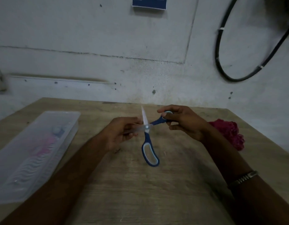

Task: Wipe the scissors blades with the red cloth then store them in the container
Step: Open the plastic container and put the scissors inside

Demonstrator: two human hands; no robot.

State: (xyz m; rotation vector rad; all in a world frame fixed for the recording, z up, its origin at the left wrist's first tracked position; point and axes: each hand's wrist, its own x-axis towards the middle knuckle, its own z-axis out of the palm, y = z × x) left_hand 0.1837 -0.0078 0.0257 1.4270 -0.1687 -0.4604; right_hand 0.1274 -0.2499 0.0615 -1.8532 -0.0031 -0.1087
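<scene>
Holding the scissors splayed wide above the table, the person would do well, I'd judge, to keep one blade steady and fetch the red cloth, which lies just right of them behind the right hand. That hand's fingers curl round the upper blue handle; the left hand pinches a blade near the pivot. Blue-and-white handles, pale blades, one pointing up. The container sits well left of the scissors
</scene>
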